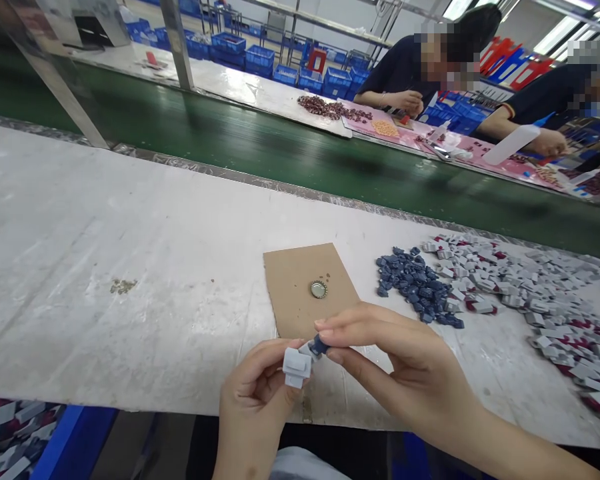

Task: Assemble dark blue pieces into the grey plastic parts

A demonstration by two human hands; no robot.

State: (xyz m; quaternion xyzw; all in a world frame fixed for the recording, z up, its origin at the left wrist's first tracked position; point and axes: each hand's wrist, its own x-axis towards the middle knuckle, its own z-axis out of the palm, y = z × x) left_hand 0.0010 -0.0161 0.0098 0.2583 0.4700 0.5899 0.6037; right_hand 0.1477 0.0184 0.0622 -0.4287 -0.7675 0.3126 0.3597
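My left hand (260, 383) is closed round a small light grey plastic piece (297, 365) with a blocky, stepped end facing me. Between the thumb and fingertips of my right hand (395, 360) is a small dark blue plastic part (320, 345), which meets the far side of the grey piece. Whether the two are joined or only touching, I cannot tell. Just beyond my hands lies a brown cardboard sheet (300, 280) with a bottle cap (319, 289) on it, hollow side up. To its right is a heap of dark blue parts (415, 283).
Many grey and dark red pieces (545, 293) spread over the right of the white table (105, 267). A blue crate (75, 440) with similar pieces stands at lower left. Beyond the table runs a green conveyor belt (250, 147). Two co-workers (395, 73) sit across it.
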